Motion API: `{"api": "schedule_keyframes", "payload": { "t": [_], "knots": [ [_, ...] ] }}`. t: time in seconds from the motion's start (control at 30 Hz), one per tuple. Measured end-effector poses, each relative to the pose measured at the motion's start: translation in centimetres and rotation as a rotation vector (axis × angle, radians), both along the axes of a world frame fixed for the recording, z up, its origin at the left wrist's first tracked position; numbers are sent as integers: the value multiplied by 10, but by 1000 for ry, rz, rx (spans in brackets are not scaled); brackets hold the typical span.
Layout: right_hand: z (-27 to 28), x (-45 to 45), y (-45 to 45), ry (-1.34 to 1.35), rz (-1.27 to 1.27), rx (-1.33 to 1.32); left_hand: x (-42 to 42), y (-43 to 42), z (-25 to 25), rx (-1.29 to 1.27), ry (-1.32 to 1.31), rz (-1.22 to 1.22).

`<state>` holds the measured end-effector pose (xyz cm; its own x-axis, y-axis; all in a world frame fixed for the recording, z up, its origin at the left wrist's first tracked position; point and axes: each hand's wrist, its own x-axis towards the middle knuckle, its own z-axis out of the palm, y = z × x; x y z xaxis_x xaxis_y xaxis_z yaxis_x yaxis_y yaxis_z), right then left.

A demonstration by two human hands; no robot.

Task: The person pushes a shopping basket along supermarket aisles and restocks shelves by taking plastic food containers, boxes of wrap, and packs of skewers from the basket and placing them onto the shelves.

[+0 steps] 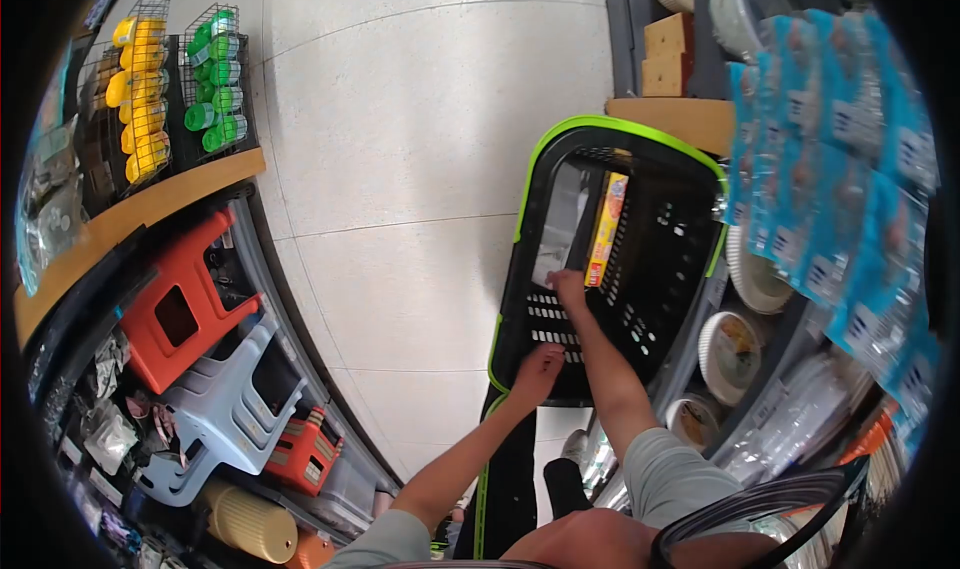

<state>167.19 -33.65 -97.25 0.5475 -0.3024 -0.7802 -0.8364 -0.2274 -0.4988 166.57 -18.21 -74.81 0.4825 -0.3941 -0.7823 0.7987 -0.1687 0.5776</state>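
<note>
A black shopping basket (690, 269) with a bright green rim is in front of me. My right hand (568, 287) reaches inside it, fingers closed at the near end of a clear and whitish plastic package (562, 224). Beside that package lies a narrow yellow box (606, 231) with red and orange print. My left hand (540, 369) is over the near left part of the basket, its fingers curled. What those fingers hold, if anything, is hidden.
Shelves on the left carry a red stool (185, 314), a grey-blue stool (225, 399) and wire racks of yellow and green bottles (215, 79). Blue hanging packets (830, 159) and stacked round containers (728, 354) are close on the right. Pale floor tiles (400, 149) run between.
</note>
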Motion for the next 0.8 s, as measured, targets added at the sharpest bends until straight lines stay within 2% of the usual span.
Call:
{"api": "schedule_keyframes", "payload": {
  "t": [0.03, 0.07, 0.1, 0.13, 0.17, 0.2, 0.23, 0.27, 0.33, 0.4, 0.43, 0.47, 0.53, 0.57, 0.6, 0.67, 0.7, 0.73, 0.77, 0.8],
  "knots": [
    [37, 5, 2, 7, -80, -59, -6, 2, 0, 23, -48, 3],
    [35, -17, -4, -117, 91, -169, -10, 4, -1, 42, -103, 5],
    [59, -23, -12, -233, 129, -186, -16, 7, 0, 40, -102, 27],
    [83, -29, -16, -196, 57, -195, -14, 7, 12, 19, -122, 33],
    [123, -29, -13, -147, -120, -188, -11, 8, 28, 45, 124, 185],
    [139, -46, -16, -167, -105, -205, -7, 9, 45, 67, 371, 330],
    [196, -40, -13, -166, -278, -66, -4, 11, 62, 144, 370, 297],
    [231, -47, -12, -158, -182, -131, -1, 13, 79, 223, 365, 264],
    [317, -57, -7, -227, -186, -69, 7, 18, 120, 244, 310, 192],
    [418, -53, 6, -338, 35, -125, 23, 12, 184, 250, 408, 101],
    [461, -57, 17, -392, 67, -78, 20, 10, 204, 183, 374, 19],
    [490, -68, 21, -509, 242, -44, 13, 9, 226, 171, 343, 17],
    [558, -85, 36, -703, 588, -184, 1, 3, 268, -4, 408, 60],
    [594, -91, 41, -743, 648, -123, -4, 1, 288, -151, 371, 84],
    [627, -99, 46, -805, 629, -66, -10, -3, 308, -302, 337, 107],
    [692, -111, 44, -887, 607, 0, -18, -5, 361, -416, 419, 138],
    [716, -121, 40, -952, 490, -75, -17, -9, 397, -457, 382, 134],
    [738, -130, 36, -1010, 367, -147, -19, -12, 433, -578, 345, 117],
    [760, -144, 26, -926, 164, -172, -21, -14, 472, -620, 316, 72],
    [783, -150, 21, -842, -204, -16, -26, -14, 505, -562, 323, -15]
  ]
}}
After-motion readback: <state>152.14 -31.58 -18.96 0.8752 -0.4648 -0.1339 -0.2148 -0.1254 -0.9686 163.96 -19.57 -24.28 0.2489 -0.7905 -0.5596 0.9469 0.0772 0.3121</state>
